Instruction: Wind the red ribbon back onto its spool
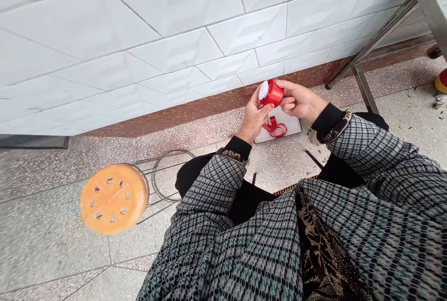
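I log a white tiled wall [181, 7] with grey grout lines and a reddish-brown skirting [153, 120] along its base. On the speckled floor [52, 249] I note a round orange stool [113, 198], left, seat pierced, and a metal frame [372, 44], upper right; light bright.

A red ribbon spool [275, 94] is being held by the left hand [253, 118] and right hand [302, 101]. Loose ribbon [273, 121] is being seen against a white board [292, 125], with an orange stool [113, 198] to the left.
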The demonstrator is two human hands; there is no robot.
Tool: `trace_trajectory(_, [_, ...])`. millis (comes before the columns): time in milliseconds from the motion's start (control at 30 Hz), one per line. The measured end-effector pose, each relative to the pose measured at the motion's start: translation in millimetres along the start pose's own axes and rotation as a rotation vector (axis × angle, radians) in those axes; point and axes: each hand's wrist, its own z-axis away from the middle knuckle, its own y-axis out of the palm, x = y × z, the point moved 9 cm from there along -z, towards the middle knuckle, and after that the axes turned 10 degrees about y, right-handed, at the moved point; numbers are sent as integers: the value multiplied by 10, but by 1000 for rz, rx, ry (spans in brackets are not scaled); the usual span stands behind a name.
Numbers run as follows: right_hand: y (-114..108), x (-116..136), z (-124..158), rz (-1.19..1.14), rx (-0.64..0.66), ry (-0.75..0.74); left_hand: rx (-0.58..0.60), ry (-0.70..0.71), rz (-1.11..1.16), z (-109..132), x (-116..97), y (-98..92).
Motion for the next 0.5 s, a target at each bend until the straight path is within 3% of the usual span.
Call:
trace_trajectory(133, [14,-19,21,-1,60,130,51,76,-56,-34,-71,0])
trace_trajectory(267, [47,-27,50,63,93,167,59,106,-44,-26,-41,0])
trace_trajectory(367, [80,-49,58,80,81,110,-4,95,-3,-3,-11,-22])
trace_trajectory(500, [132,-83,65,111,37,-75,-107,9,42,53,59,-34])
